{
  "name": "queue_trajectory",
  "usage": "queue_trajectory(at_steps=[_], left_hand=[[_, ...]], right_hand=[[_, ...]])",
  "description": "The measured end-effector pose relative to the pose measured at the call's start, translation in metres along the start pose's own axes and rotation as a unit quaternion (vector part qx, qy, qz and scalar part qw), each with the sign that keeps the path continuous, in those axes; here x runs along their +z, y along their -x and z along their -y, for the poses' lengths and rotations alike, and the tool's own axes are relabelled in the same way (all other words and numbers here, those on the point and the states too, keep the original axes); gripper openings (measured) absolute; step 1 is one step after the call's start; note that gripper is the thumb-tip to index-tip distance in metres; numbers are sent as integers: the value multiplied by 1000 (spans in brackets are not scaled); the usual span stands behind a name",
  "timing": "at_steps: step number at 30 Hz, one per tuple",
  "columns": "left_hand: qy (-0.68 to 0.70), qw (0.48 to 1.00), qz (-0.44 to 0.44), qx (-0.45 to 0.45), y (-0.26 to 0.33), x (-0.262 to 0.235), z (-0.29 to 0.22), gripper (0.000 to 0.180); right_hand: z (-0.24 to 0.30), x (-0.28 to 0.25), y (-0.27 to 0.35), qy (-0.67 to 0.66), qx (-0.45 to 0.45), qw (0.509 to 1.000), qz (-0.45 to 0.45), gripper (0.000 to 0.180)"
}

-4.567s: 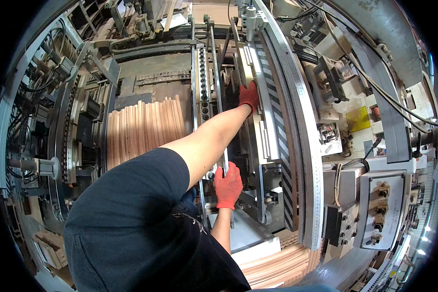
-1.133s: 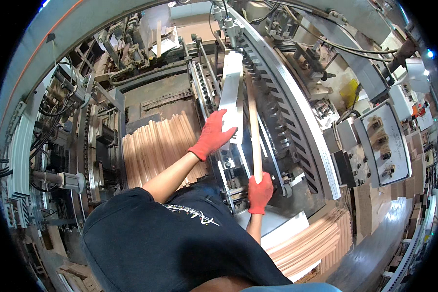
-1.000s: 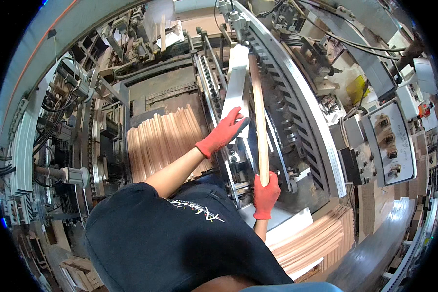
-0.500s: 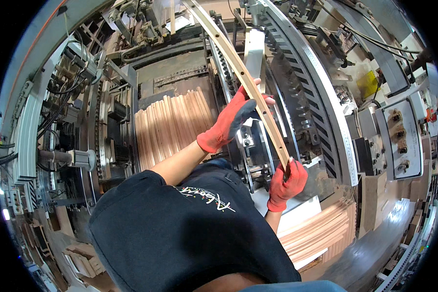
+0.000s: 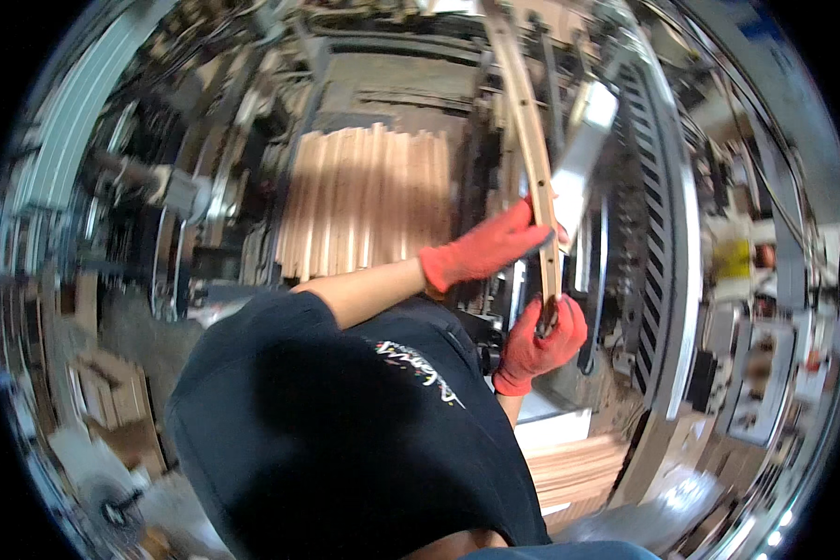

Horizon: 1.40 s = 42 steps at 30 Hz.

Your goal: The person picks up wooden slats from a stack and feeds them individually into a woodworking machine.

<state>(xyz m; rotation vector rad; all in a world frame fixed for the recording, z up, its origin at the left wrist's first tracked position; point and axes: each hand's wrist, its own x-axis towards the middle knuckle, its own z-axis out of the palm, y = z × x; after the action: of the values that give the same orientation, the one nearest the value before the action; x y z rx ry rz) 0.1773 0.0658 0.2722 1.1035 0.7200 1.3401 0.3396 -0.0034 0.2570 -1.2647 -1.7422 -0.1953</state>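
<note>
A long, narrow wooden strip (image 5: 529, 140) with dark holes along its face runs from the far edge of the picture down to my hands. My left hand (image 5: 490, 247), in a red glove with dark fingertips, is closed round the strip above its near end. Lower down, my right hand (image 5: 544, 345), gloved in red too, grips the near end between thumb and fingers. Motion blurs the picture somewhat. To the left of the strip lies a row of many similar wooden strips (image 5: 364, 201), side by side on the machine.
A metal rail with a black-striped edge (image 5: 663, 252) stands to the right. Beyond it is a control box (image 5: 761, 378). More stacked strips (image 5: 574, 476) lie low at the right, by a white sheet (image 5: 555, 429). Cardboard boxes (image 5: 112, 392) stand at the lower left.
The view has turned, shifting the surroundings. The held strip now stands more upright in the picture, and my left hand is closer to my right. Both hands keep their hold.
</note>
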Motion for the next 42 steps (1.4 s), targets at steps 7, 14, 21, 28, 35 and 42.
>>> queue_trajectory(at_steps=[7,14,21,28,35,42], left_hand=[[162,911,-346,-154,44,-88,89,26],[-323,775,-504,-202,139,-234,194,42],[-379,684,-507,-362,208,-317,195,43],[-395,657,-515,-384,241,-367,213,44],[-375,596,-441,-556,273,-396,217,40],[-433,575,-521,-460,259,-383,207,56]], right_hand=[[18,38,27,-103,-29,968,227,42],[-35,20,84,54,51,940,334,53],[-56,18,107,-23,169,917,360,59],[-51,18,108,-86,236,903,349,57],[-64,19,111,-72,263,895,353,58],[-59,15,114,-75,227,908,344,59]])
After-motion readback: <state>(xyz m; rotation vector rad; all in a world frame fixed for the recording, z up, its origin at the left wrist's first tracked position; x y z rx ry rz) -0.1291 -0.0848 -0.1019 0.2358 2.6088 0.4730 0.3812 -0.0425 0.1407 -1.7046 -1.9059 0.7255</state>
